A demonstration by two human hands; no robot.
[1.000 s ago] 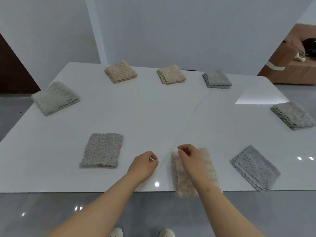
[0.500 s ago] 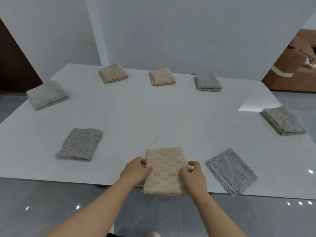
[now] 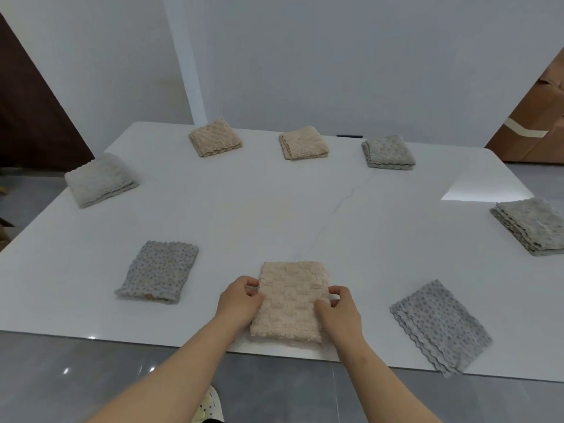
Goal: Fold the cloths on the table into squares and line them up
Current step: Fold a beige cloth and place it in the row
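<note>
table: white slab [image 3: 274, 209]. It fills most of my feed, and its near edge passes under both forearms.
far row: I count three folded squares along the back edge, well apart: beige waffle cloth [image 3: 215, 137], plain beige cloth [image 3: 303, 142], far grey cloth [image 3: 387, 151].
sides: pale grey cloth [image 3: 100, 178] is folded thick at the left edge. Right-edge grey cloth [image 3: 531, 225] is folded, partly cut off by my frame.
near row: left dotted cloth [image 3: 158, 271] lies flat as a folded oblong. Right dotted cloth [image 3: 439, 325] is skewed, with its near corner at the table's near edge.
checked beige cloth [image 3: 293, 300]: folded oblong, flat on the table between the two dotted ones, its near end close to the table edge.
left hand [image 3: 238, 300]: at the cloth's left edge, fingers curled in and pinching that edge.
right hand [image 3: 341, 309]: at the cloth's right edge, thumb on top, fingers curled round the edge.
shoe [image 3: 207, 404]: light-coloured, on the grey floor below the table edge.
</note>
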